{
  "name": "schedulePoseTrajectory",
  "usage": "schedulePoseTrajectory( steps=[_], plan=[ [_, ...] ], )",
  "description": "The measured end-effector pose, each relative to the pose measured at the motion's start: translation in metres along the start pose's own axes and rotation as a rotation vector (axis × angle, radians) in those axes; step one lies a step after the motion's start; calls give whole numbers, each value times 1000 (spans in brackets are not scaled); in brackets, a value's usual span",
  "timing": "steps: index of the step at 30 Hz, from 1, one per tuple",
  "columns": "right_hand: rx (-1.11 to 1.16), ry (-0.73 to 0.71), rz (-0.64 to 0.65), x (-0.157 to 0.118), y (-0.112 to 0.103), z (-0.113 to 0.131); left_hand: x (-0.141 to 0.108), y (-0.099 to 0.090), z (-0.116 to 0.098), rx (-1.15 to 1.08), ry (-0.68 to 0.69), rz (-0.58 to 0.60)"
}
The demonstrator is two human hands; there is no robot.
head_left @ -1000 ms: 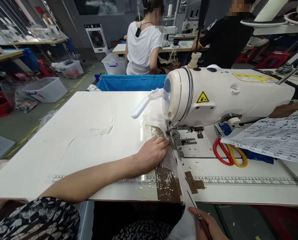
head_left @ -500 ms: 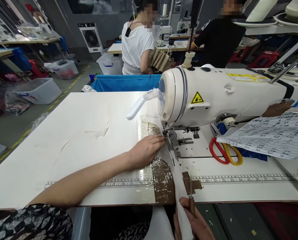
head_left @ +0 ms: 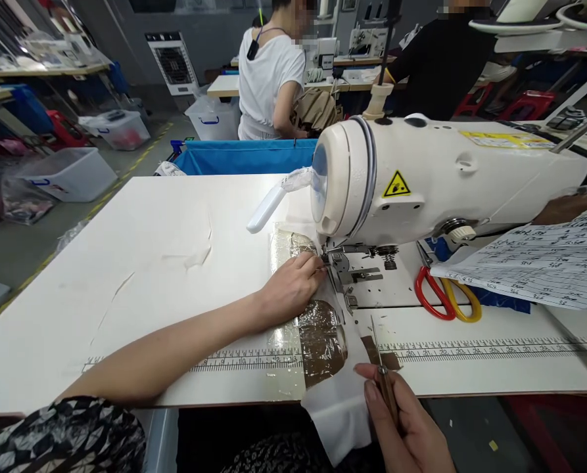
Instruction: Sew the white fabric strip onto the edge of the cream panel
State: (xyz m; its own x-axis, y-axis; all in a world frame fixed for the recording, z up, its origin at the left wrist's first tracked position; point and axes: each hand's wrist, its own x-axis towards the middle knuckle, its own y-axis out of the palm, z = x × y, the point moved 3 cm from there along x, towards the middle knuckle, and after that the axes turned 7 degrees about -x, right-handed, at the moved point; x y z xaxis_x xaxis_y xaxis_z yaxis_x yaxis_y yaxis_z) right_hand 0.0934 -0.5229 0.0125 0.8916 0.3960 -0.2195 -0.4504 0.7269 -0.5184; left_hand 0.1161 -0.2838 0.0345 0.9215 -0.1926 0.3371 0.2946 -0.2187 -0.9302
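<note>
Beside the needle area of a white sewing machine, my left hand has its fingers bent together at the presser foot. Whatever its fingertips pinch is too small to make out. Under that hand lies a shiny brown and cream piece on the white table. My right hand is at the table's front edge, closed round the wooden handle of an awl, whose metal tip points up and away. White strip material runs from the machine down over the edge, just left of my right hand.
Red and yellow-handled scissors lie right of the machine under a written paper sheet. A ruler scale runs along the table front. A blue cloth bin stands behind. Two people work beyond.
My right hand has risen to the table edge, and more of the awl shows. The white strip now spreads wider over the edge and the brown piece. My left fingers have drawn in more bent.
</note>
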Motion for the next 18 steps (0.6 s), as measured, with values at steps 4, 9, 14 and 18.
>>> schedulePoseTrajectory(
  steps=[4,9,14,18],
  plan=[
    [-34,-95,89,11,-1,-4,-3,-3,3,-132,57,-31],
    [-78,-140,87,19,0,-3,-4,-2,7,-167,81,-38],
    [-73,-171,77,28,4,16,-3,0,8,-79,8,-30],
    [-31,-147,36,30,6,28,-6,-4,7,-154,48,-48]
  ],
)
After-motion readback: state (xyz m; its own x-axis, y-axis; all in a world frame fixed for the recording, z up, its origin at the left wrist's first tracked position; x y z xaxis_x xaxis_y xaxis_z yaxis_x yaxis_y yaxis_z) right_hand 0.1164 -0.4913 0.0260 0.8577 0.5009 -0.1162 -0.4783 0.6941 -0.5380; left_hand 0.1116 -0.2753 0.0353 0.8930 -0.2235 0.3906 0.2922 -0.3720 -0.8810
